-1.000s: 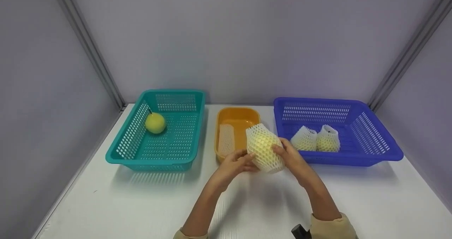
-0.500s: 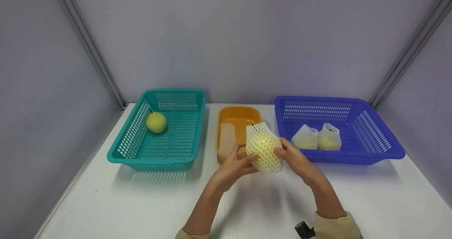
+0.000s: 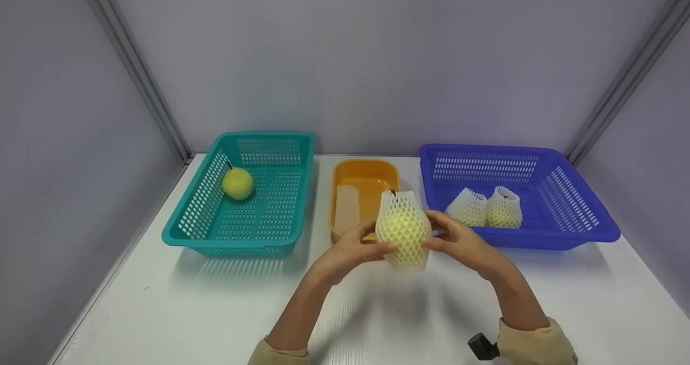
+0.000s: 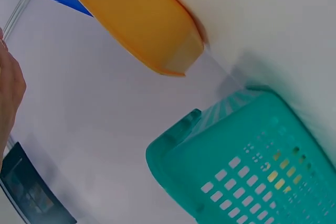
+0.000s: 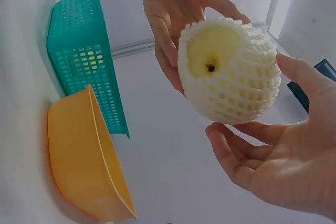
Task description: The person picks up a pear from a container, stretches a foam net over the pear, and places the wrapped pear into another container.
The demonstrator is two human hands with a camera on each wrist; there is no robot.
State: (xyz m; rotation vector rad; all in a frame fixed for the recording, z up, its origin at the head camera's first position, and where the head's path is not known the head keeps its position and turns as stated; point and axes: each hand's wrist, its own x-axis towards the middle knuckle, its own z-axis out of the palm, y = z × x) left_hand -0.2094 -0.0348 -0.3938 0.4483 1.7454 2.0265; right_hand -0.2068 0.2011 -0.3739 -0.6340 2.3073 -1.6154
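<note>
A yellow pear in a white foam net (image 3: 404, 235) is held up over the table, stem end up, between both hands. My left hand (image 3: 350, 252) grips its left side, thumb on the front. My right hand (image 3: 466, 243) pinches the right side with thumb and fingers. The right wrist view shows the pear's underside (image 5: 202, 51) bare in the net's open end, with fingertips of both hands at the mesh. Only an edge of a hand (image 4: 8, 93) shows in the left wrist view; the pear is out of that view.
A teal basket (image 3: 294, 235) on the left contains one bare pear (image 3: 237, 183). Behind the hands, an orange tray (image 3: 372, 165) holds a flat foam net (image 3: 347, 208). Two netted pears (image 3: 468, 208) sit in the blue basket (image 3: 539, 238) at the right.
The netted pear has turned from leaning left to nearly upright, its stem now showing at the top. My right hand and forearm have shifted to the right, still holding it.
</note>
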